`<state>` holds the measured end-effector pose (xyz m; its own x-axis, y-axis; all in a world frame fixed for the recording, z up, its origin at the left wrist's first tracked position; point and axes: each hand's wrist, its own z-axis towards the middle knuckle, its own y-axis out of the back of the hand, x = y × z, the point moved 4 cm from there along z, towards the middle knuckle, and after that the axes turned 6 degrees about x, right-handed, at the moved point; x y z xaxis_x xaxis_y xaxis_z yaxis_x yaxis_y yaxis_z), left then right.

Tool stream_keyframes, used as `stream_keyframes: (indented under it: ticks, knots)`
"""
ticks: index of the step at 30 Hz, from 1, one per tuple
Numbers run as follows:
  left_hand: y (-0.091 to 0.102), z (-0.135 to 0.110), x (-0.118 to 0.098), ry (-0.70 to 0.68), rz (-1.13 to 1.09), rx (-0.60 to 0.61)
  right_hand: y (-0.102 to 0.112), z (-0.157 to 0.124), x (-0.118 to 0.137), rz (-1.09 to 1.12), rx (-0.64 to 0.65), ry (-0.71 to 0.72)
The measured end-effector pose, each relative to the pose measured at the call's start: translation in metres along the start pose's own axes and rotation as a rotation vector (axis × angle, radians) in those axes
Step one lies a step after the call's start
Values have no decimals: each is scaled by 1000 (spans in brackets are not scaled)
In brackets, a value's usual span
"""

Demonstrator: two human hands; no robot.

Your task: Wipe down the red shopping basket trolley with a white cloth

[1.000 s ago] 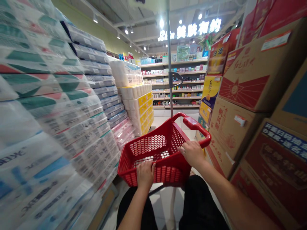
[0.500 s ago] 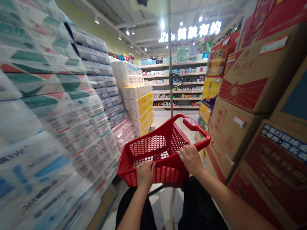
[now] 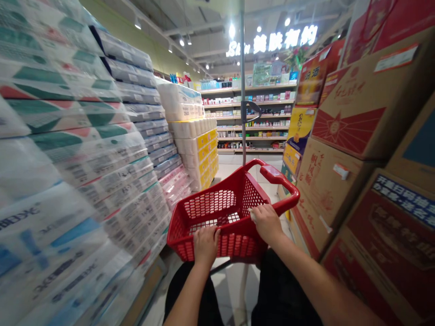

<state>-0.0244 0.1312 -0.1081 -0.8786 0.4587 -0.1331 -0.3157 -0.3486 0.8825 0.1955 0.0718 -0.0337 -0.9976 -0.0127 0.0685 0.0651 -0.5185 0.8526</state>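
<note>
In front of me stands a red plastic shopping cart (image 3: 241, 237) with perforated basket walls and a raised handle at its far right end. My left hand (image 3: 205, 244) is closed over the basket's near rim, fingers hooked inward. Farther right along that rim, my right hand (image 3: 268, 222) is closed too, near the handle's base. A small pale crumpled cloth or tissue (image 3: 252, 215) pokes out from under its fingers, against the red plastic; most of it is hidden. No goods show inside the basket.
Wrapped paper packs (image 3: 112, 181) are piled high on the left. Stacked cartons (image 3: 343, 113) wall in the right side. A grey pole (image 3: 243, 77) with a loop rises beyond the cart. Shelves of small goods (image 3: 251, 122) stand at the back, past a tiled floor.
My right hand has shifted slightly left and up along the rim with the pale cloth. The left hand keeps its place on the cart. The view has shifted a little.
</note>
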Motion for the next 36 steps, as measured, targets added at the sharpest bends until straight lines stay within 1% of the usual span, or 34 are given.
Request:
stream_keyframes:
  ticks: [2,4,5,8,10,12,14,16,18,20,22,26,29,31,33,35,36]
  knots:
    - [0,0,0,3,-1,-4,1,9,-3,30,81,-52]
    - [1,-1,0,4,-5,-4,1,14,-2,41,105,-74]
    - [1,-1,-1,4,-8,-4,0,14,-1,39,89,-63]
    - [3,-1,-1,2,-13,-2,-5,4,9,10,-25,24]
    - [3,-1,-1,1,-16,-2,-9,-2,15,-16,-53,78]
    - [3,-1,-1,2,-20,-3,-12,-2,17,-14,-6,77]
    - [3,-1,-1,3,-20,-7,-14,4,17,6,68,35]
    - [3,-1,0,1,-13,-4,-15,9,18,7,92,9]
    - [3,-2,-1,-2,-4,4,-16,11,23,-14,53,39]
    - [3,-3,-1,-1,0,9,-19,8,29,-31,-10,94]
    - [3,-3,0,0,-3,9,-23,3,34,-38,-47,129]
    - [2,-3,1,2,-7,3,-29,-2,36,-21,-46,125]
    - [1,-3,1,5,-6,2,-31,-2,37,3,-44,152]
    - [0,-3,1,1,-6,0,-31,-1,37,30,-27,172]
    - [1,-2,1,-1,-8,-6,-28,3,34,70,22,166]
    - [1,-2,0,-1,-14,-9,-18,10,27,106,60,139]
    - [1,-2,0,0,-19,-9,-11,14,22,115,57,125]
